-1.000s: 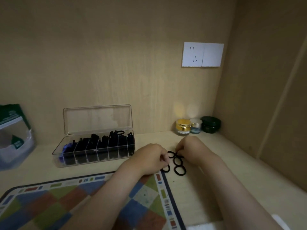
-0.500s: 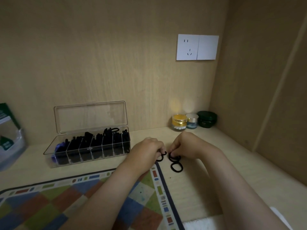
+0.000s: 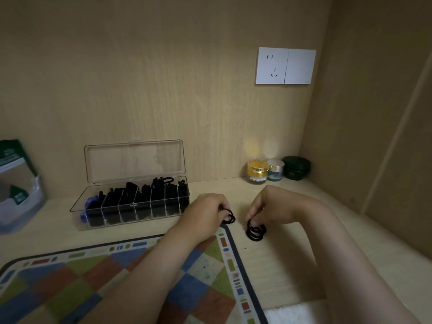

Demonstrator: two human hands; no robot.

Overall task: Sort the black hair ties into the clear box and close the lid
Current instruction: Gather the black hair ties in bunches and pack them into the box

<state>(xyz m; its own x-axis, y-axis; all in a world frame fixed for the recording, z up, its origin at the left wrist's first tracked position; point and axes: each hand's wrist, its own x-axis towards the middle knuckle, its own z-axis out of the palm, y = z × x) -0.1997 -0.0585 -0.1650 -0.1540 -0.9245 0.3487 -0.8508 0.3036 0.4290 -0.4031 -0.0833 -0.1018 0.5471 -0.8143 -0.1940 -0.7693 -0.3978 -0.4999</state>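
Wooden alcove: back wall (image 3: 163,78) and right side wall in the same pale woodgrain, dim light. Light wood desk (image 3: 292,265) underneath. One checkered mat (image 3: 117,277) covers the near-left part of it. One green-and-clear pouch (image 3: 16,183) stands at the far left. One white double socket plate (image 3: 285,66) on the back wall.

One clear box (image 3: 78,217) sits against the back wall, left of my hands, with its lid (image 3: 134,161) standing open. Dividers split it into several narrow compartments, nearly all packed with black hair ties (image 3: 131,195). The leftmost compartment holds something blue (image 3: 90,203).

Three jars in the back right corner: gold (image 3: 257,171), silver-capped (image 3: 275,170), dark green (image 3: 296,168), side by side.

My left hand (image 3: 208,211) is curled at the mat's far corner, gripping a small bunch of ties (image 3: 229,217), maybe two. My right hand (image 3: 273,206), just beside it, pinches a stack of loops (image 3: 256,231) at the fingertips, about three. Exact count unclear.
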